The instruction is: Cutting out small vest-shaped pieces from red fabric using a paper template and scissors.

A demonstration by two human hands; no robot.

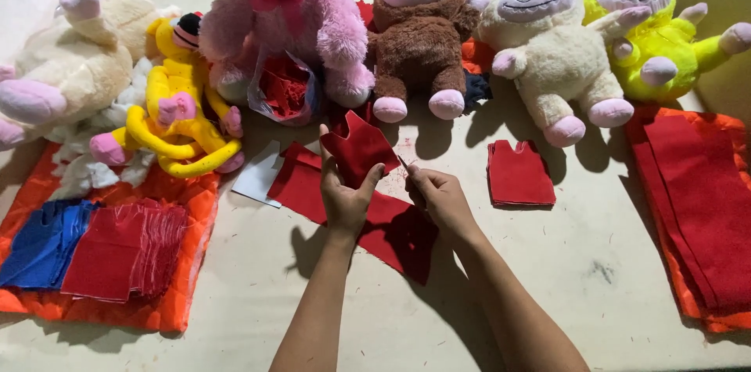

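Observation:
My left hand (pixel 344 196) holds up a small cut piece of red felt (pixel 360 149), pinched between thumb and fingers. My right hand (pixel 440 198) is closed around small scissors (pixel 408 168), whose tip points toward the piece's right edge. Both hands hover over a larger sheet of red felt (pixel 395 231) lying on the beige table (pixel 547 262). A stack of cut red vest-shaped pieces (pixel 519 174) lies to the right of my right hand.
Plush toys line the back: cream (pixel 70 59), yellow (pixel 176 106), pink (pixel 289 20), brown (pixel 418 35), cream (pixel 547 51), lime (pixel 649 28). Red and blue fabric stacks (pixel 102 251) lie on orange cloth at left. Long red felt strips (pixel 700 208) lie at right. White paper (pixel 260 176) sits nearby.

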